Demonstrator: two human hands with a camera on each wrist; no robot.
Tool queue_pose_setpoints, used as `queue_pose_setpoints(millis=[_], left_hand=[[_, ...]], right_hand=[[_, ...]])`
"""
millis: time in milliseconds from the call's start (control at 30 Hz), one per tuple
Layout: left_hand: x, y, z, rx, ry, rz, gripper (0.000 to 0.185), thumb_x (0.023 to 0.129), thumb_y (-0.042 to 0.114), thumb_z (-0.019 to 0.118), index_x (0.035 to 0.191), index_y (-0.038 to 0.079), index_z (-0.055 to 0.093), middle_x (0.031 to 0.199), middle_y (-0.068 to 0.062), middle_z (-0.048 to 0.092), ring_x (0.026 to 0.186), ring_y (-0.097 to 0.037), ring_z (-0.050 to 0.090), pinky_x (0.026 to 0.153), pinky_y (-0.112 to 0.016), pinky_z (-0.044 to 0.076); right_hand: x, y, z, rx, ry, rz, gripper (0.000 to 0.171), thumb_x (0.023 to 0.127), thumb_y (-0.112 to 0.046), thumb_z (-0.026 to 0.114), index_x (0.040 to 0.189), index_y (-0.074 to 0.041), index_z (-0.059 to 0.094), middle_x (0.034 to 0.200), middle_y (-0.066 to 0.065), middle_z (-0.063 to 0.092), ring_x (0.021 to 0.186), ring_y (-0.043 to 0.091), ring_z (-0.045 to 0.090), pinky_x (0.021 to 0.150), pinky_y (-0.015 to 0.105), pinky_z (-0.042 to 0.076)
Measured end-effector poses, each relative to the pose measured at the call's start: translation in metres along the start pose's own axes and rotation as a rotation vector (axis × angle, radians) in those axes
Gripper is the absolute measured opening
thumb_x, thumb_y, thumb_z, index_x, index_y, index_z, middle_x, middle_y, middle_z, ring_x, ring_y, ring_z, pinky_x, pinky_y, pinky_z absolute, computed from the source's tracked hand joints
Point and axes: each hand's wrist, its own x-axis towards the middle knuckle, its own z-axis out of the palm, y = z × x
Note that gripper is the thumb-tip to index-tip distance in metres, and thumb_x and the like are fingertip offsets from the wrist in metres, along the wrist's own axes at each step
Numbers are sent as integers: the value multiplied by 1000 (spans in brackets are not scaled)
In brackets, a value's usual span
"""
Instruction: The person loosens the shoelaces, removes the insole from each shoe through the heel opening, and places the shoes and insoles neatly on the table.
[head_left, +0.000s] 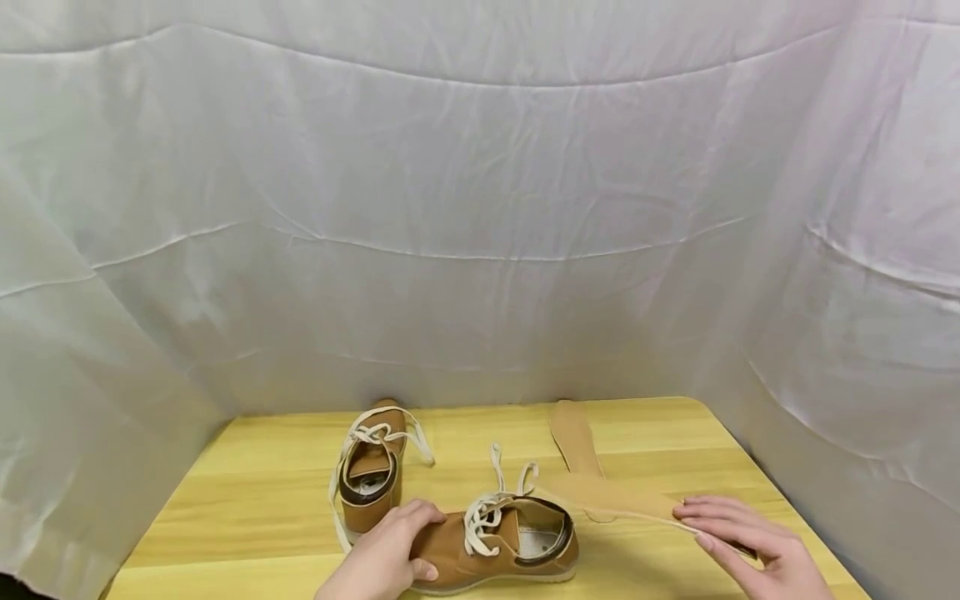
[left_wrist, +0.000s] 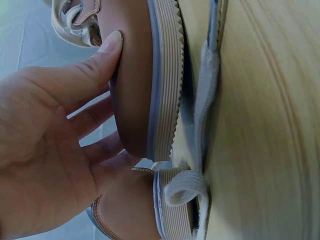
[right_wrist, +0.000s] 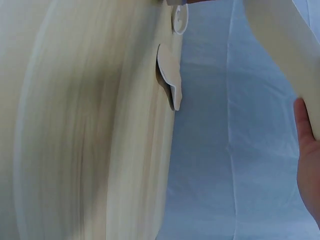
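My left hand (head_left: 386, 550) grips the toe of a brown lace-up shoe (head_left: 446, 554) with cream laces. In the left wrist view, the thumb lies on the upper of this shoe (left_wrist: 135, 90) and the fingers curl round its far side. Its opening faces right. My right hand (head_left: 765, 546) pinches one end of a tan insole (head_left: 622, 497) between thumb and fingers. The other end of that insole hovers by the shoe's heel opening. The right wrist view shows only part of the hand (right_wrist: 311, 172) and the insole (right_wrist: 290, 50).
A second brown shoe (head_left: 370, 515) stands behind the left hand, its long laces trailing onto the wooden table (head_left: 247, 500). Another insole (head_left: 576, 437) lies near the table's back edge. Grey-white cloth (head_left: 480, 208) hangs behind and at both sides.
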Motion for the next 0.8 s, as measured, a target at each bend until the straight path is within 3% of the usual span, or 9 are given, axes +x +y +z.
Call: queue_pose_setpoints(millis=[200,400,533,633,800], left_hand=[[-1,0,0,-1,-1,-14,54,78,31,89,126,22,67,126,8,63,117,-22,61,93,-45,56],[-1,3,0,9,11,-7,54,79,30,89,127,21,67,127,8,63,118,-21,61,95,-44,56],[0,3,0,10,14,-10,54,79,30,89,127,21,67,127,8,64,118,-21,61,95,-44,56],[0,4,0,11,11,-12,54,79,30,89,127,20,67,127,9,64,119,-21,61,96,-44,56],[-1,3,-1,3,4,-22,55,78,30,89,127,21,67,128,9,63,120,-21,60,96,-46,56]], right_hand=[[13,3,11,-158,167,35,22,88,13,73,110,11,75,115,20,74,123,14,64,106,16,45],[26,33,17,-330,318,5,17,96,-7,74,105,6,79,112,19,76,120,12,64,108,18,44],[25,59,18,-451,325,18,20,96,-16,75,104,2,81,110,17,77,120,9,63,110,17,42],[23,73,18,-528,295,89,18,88,-5,79,104,1,81,109,18,77,119,7,61,110,12,38],[22,90,20,-621,259,196,27,75,8,81,102,3,80,106,19,77,106,24,63,108,4,30]])
